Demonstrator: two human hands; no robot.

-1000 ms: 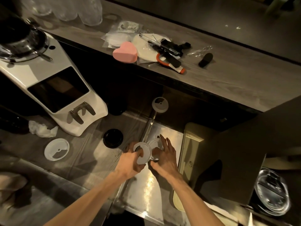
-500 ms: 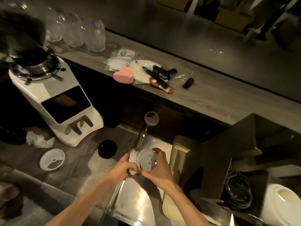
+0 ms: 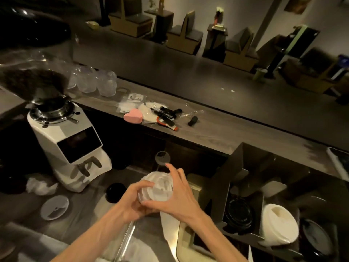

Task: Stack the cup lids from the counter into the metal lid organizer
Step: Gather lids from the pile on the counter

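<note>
The metal lid organizer (image 3: 243,188) stands to the right of both hands, nearer the right hand (image 3: 175,195). Between the hands sits a small stack of white lids (image 3: 160,188), faces tilted up toward the camera. The left hand (image 3: 132,201) curls around its left edge; right-hand fingers wrap its right rim, index raised.

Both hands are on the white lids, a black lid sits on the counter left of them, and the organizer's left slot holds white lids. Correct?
Not quite. In the head view the organizer's left slot holds black lids; the white ones fill the next slot. The rest stands.
</note>
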